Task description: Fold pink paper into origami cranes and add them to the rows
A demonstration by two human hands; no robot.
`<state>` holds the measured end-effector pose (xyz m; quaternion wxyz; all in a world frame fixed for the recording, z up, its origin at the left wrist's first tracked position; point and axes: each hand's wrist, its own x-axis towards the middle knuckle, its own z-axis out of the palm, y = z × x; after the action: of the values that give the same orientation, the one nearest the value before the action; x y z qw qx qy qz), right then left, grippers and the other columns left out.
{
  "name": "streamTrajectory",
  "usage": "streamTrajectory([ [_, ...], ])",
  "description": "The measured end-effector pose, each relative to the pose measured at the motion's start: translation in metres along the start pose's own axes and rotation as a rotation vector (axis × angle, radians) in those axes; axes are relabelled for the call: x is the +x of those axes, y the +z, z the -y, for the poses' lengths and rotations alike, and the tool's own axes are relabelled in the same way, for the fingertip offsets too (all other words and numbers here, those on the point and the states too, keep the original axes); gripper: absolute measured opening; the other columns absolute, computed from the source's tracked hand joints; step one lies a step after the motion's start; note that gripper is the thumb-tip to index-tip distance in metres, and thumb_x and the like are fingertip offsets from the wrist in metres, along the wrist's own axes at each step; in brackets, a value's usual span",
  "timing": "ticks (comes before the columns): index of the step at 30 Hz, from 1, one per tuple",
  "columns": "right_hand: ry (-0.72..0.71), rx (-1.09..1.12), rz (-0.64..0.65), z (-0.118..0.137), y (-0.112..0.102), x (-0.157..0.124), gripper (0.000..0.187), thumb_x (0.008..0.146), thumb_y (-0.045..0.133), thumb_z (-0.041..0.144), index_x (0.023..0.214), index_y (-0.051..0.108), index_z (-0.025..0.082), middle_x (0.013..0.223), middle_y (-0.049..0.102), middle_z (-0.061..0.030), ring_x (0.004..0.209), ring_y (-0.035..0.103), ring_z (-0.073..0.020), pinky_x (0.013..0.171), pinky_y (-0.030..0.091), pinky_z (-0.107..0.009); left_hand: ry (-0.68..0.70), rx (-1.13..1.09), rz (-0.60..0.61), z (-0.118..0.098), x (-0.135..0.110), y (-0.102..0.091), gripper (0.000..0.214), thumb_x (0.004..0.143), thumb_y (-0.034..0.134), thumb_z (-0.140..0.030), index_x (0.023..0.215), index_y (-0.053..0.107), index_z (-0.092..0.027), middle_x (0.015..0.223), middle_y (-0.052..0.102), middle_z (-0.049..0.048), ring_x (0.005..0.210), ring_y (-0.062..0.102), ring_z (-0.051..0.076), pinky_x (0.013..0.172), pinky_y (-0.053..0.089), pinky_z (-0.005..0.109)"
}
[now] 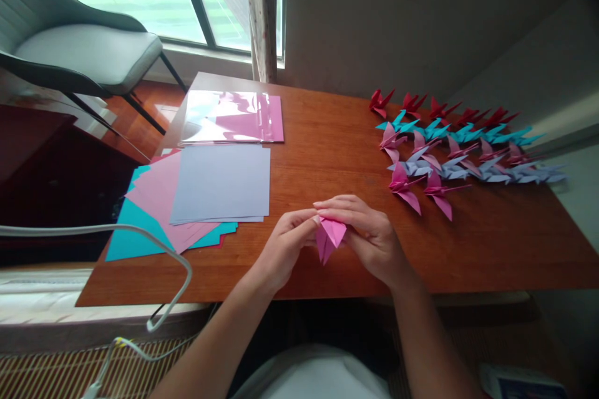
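Note:
A partly folded pink origami paper (331,235) is held between my two hands above the front part of the table. My left hand (291,238) grips its left side, with thumb and fingers pressed together at the upper fold. My right hand (369,234) closes over its top and right side, the fingers lying across the upper edge. The paper's pointed flaps hang down toward me. My fingers hide its upper part. To the right stand two finished pink cranes (406,188), the nearest of the folded birds to my right hand.
Rows of red cranes (412,105), turquoise cranes (437,129) and lavender cranes (453,168) fill the table's right side. Lavender sheets (222,184) overlap pink and turquoise sheets (135,230) at left, below a plastic paper packet (229,117). A white cable (180,255) crosses the left front corner.

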<state>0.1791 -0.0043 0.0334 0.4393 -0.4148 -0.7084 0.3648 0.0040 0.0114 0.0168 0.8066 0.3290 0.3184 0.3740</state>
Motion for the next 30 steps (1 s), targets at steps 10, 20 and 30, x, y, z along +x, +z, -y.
streamTrajectory([
  [10, 0.02, -0.165, -0.061, 0.008, 0.002, 0.001, 0.04, 0.094, 0.056, 0.01, 0.126, 0.068, 0.031, 0.125, 0.071, -0.0043, 0.116, 0.063, -0.0227, 0.1, 0.051, -0.042, 0.047, 0.009, 0.013, -0.003, -0.001, 0.001, 0.019, 0.089, 0.072, -0.033, 0.096, 0.076, -0.016, 0.079, 0.067, 0.0016, 0.071, 0.058, 0.011, 0.069, 0.048, 0.02],
  [20, 0.445, 0.291, -0.281, 0.005, 0.019, -0.008, 0.019, 0.095, 0.063, 0.037, 0.106, 0.073, 0.025, 0.109, 0.072, -0.0041, 0.099, 0.069, -0.0207, 0.081, 0.059, -0.029, 0.119, 0.136, -0.027, -0.001, 0.0, 0.006, 0.03, 0.092, 0.067, -0.04, 0.107, 0.074, -0.014, 0.103, 0.074, 0.0089, 0.098, 0.065, 0.022, 0.09, 0.049, 0.03],
  [30, 0.327, 0.11, -0.399, 0.001, 0.024, -0.01, 0.01, 0.092, 0.067, 0.031, 0.096, 0.073, 0.024, 0.11, 0.071, -0.0064, 0.106, 0.067, -0.0226, 0.087, 0.055, -0.034, 0.212, 0.33, -0.018, 0.001, 0.002, 0.006, 0.029, 0.096, 0.062, -0.035, 0.111, 0.072, -0.013, 0.104, 0.073, 0.0088, 0.093, 0.063, 0.02, 0.082, 0.048, 0.027],
])
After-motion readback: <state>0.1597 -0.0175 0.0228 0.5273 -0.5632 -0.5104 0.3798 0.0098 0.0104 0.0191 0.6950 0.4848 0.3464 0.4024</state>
